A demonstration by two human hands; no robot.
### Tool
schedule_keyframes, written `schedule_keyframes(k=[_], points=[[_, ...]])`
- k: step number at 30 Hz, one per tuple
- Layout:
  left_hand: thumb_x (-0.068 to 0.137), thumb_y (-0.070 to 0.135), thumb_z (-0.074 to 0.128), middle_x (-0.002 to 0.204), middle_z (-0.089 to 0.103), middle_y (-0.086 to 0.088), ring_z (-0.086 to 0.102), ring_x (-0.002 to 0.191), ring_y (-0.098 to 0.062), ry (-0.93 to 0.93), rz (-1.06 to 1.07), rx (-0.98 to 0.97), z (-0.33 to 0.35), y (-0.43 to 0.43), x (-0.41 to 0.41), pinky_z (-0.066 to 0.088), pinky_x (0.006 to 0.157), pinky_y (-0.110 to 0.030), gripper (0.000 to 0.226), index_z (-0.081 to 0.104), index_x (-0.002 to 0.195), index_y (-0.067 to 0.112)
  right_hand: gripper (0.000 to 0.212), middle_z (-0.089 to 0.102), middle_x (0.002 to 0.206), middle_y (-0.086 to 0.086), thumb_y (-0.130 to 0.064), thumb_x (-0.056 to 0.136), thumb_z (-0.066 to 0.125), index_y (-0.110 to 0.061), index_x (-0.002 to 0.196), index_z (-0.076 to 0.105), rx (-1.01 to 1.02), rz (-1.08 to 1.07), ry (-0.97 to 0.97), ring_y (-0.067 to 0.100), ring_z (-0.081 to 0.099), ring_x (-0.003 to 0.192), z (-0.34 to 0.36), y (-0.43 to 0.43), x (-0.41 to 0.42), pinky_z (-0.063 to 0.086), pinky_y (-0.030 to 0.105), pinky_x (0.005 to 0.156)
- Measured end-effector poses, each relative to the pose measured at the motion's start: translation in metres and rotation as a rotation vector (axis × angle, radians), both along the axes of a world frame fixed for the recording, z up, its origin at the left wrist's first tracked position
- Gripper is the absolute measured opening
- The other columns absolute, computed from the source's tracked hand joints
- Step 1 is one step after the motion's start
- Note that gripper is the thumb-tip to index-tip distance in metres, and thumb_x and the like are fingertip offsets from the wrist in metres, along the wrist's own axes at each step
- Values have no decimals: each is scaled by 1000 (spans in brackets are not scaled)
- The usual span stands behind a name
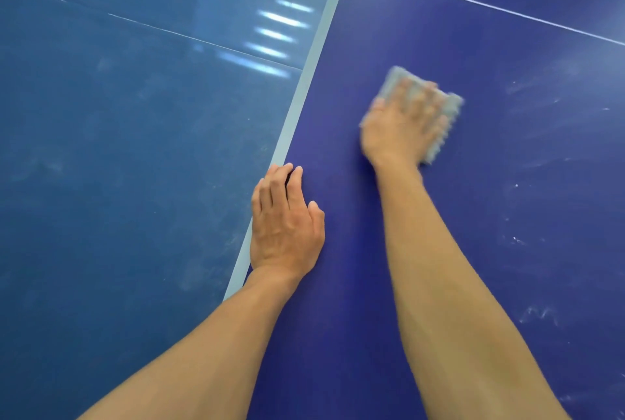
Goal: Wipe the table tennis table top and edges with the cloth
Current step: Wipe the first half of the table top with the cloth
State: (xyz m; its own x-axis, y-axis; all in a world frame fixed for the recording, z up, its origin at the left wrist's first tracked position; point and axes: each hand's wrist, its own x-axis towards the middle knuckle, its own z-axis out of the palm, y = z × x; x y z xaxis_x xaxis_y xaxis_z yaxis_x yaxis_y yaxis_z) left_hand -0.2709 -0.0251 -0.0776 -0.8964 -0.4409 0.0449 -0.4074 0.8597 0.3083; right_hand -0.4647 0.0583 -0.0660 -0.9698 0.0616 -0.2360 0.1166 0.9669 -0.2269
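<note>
Pressing the soft, light, perhaps folded cloth [451, 111] flat on the table tennis table top [507, 250] under the outspread right hand [402, 128], bracing the flat, empty left hand [285, 226] on the left edge stripe [304, 88].

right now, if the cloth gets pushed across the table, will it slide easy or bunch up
It probably slides easily: the cloth lies flat under the right hand on a smooth, glossy table top. It looks soft, so it would likely droop if lifted. Its uncovered edge might fold over.
</note>
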Motion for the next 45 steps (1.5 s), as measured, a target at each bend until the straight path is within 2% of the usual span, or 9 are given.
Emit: schedule_keyframes(k=[6,12,15,23,26,31,34,41,45], points=[[94,23,56,148,45,-12,39,144,-32,31,18,63,1,-1,-1,30,121,-48,55,49,144,3,60,-15,175,4,-43,112,17,-28,167,-3,-76,716,-11,24,-23,159,-2,-50,55,-23,47,123],[93,14,59,147,47,-13,42,143,-33,57,14,142,6,0,-3,34,119,-51,54,50,144,0,62,-18,174,4,-44,112,15,-27,167,-7,39,57,-79,27,-20,160,3,78,45,-12,55,127],[92,7,57,146,50,-12,42,143,-33,121,30,261,15,-5,12,34,119,-49,51,53,142,1,63,-18,174,8,-43,111,17,-25,167,-8,44,25,-45,31,-18,160,3,66,81,-11,57,127],[95,11,51,138,59,-11,50,132,-32,169,118,288,31,-39,99,40,113,-49,37,64,129,4,56,12,175,7,-43,112,27,-26,166,25,-93,1012,65,31,5,162,-4,26,237,13,59,128],[93,11,53,141,57,-12,49,135,-33,87,13,264,28,-27,107,41,112,-54,40,63,132,5,59,14,174,8,-42,110,28,-23,166,23,-7,846,84,32,9,161,-4,90,238,22,61,125],[96,19,53,153,48,-10,40,146,-33,-11,-57,172,20,6,108,30,122,-57,46,58,140,7,65,-15,174,7,-52,104,4,-29,162,-15,71,102,-83,29,-17,160,5,147,195,-6,56,128],[96,19,53,154,46,-11,39,147,-33,-3,29,214,22,12,111,29,123,-53,48,55,141,6,67,-16,174,12,-46,110,21,-23,166,-9,39,-79,-62,35,-16,160,5,89,160,-8,61,126],[95,22,47,144,53,-11,45,139,-33,20,123,139,31,-12,155,40,112,-54,40,63,128,9,57,-4,176,4,-44,112,20,-29,167,15,-23,1026,-7,30,-13,161,4,-43,196,-12,54,127],[95,24,44,142,54,-10,47,137,-33,40,81,144,31,-24,163,39,112,-52,39,63,125,8,57,8,175,5,-41,112,29,-26,167,20,-57,935,93,32,1,162,-4,24,230,7,57,129]])
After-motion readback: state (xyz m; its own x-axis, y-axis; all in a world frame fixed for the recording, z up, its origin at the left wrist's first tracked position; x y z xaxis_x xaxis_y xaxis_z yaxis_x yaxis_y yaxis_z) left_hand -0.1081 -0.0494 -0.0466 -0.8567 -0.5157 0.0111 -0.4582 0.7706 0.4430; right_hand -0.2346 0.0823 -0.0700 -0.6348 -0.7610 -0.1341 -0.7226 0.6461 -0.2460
